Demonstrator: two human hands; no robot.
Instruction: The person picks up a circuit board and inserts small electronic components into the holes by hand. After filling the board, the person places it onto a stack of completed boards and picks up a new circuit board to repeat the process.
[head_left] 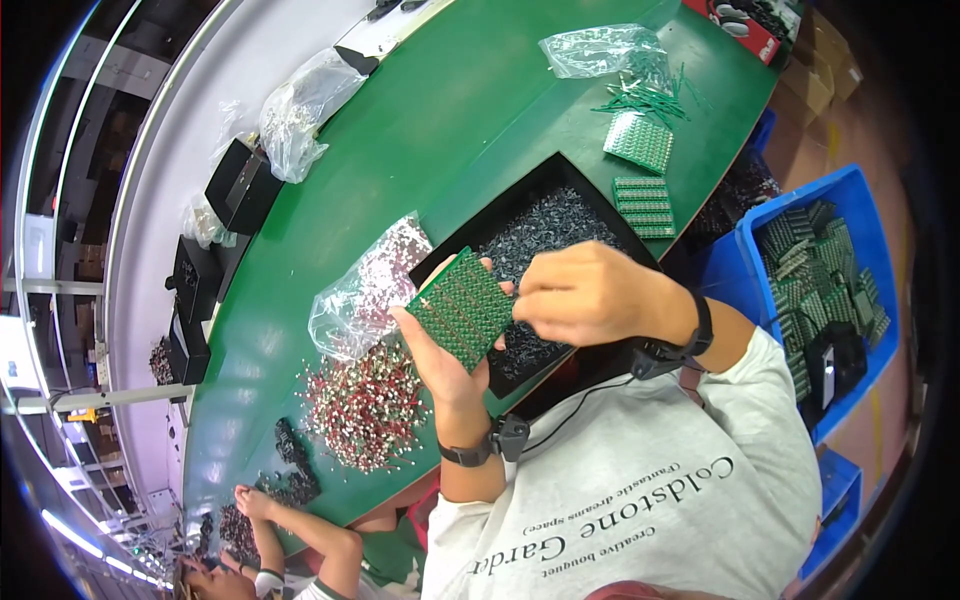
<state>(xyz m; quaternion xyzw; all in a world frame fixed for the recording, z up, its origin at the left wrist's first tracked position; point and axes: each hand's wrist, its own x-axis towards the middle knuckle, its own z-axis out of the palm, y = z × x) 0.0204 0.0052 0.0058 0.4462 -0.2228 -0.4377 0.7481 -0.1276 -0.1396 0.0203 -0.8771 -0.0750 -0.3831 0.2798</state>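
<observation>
A green circuit board panel [462,310], covered with rows of small components, rests tilted in my left hand [442,365], whose fingers wrap round its edges. Close to the panel's right edge is my right hand [585,292], its thumb and fingers pinched together. Whatever lies between those fingertips is hidden. Below both hands stands a black tray [612,208] holding a heap of small dark parts [560,215]. The hands and the panel cover part of it.
Left of the tray lie a loose pile of small red-and-white parts [362,408] and a clear plastic bag [380,275]. Green panels [643,207] and thin green strips [640,100] sit beyond it. A blue crate [870,205] of boards stands right; a co-worker's arm [320,535] is lower left.
</observation>
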